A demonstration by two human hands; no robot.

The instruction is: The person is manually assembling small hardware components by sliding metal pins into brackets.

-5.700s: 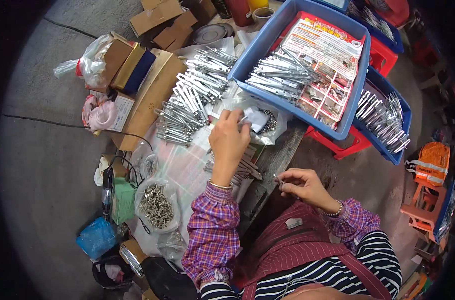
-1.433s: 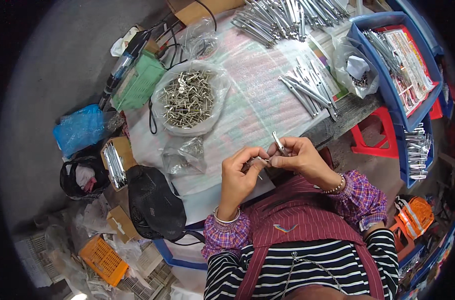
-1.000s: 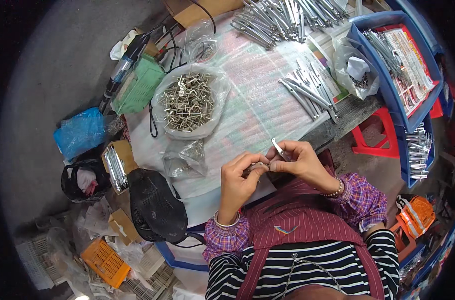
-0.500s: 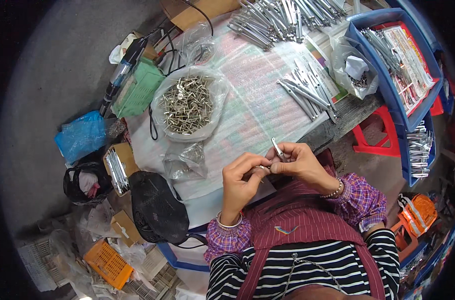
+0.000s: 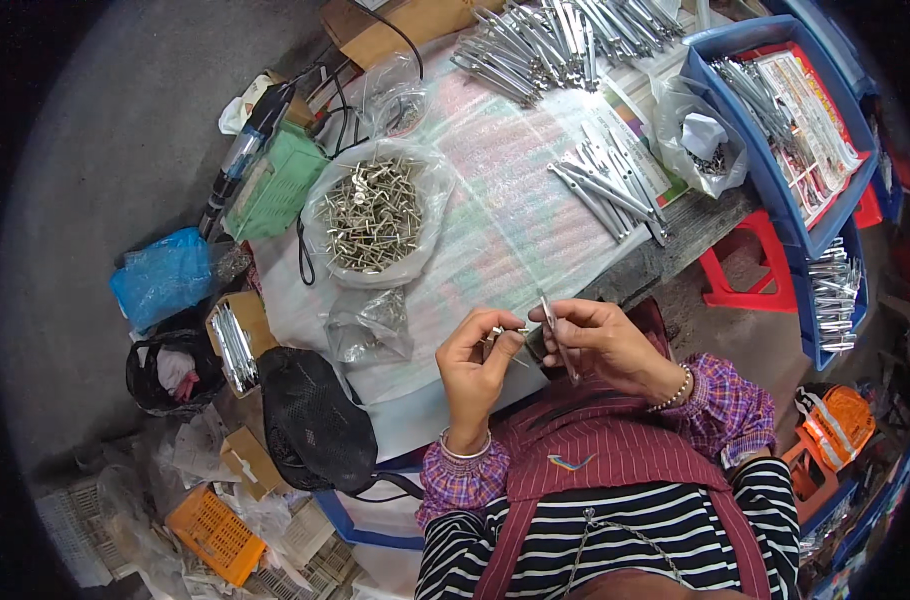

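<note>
Just past the apron, at the table's near edge, my left hand (image 5: 470, 365) pinches a few small silver rivets (image 5: 508, 331) that poke out between thumb and fingers. A short way to its right, my right hand (image 5: 615, 345) grips a slim silver metal bar (image 5: 558, 335), which slants between the fingers with both ends showing. A small gap separates the two hands. Beyond my left hand, an open plastic bag (image 5: 430, 235) holds a heap of similar rivets (image 5: 375, 215). Several loose metal bars (image 5: 610, 185) lie beyond my right hand, with a larger pile of bars (image 5: 570, 45) at the far edge.
A blue bin (image 5: 820, 240) with bars and printed card stands at the right, beside a bag of small parts (image 5: 703, 145). A red stool (image 5: 750, 265) is below. On the left are a black mesh cap (image 5: 315, 415), a green basket (image 5: 275, 185) and a power tool (image 5: 245, 150).
My hands have moved apart. The bar in my right hand has turned more upright and come lower, while my left hand has shifted slightly left with the rivets.
</note>
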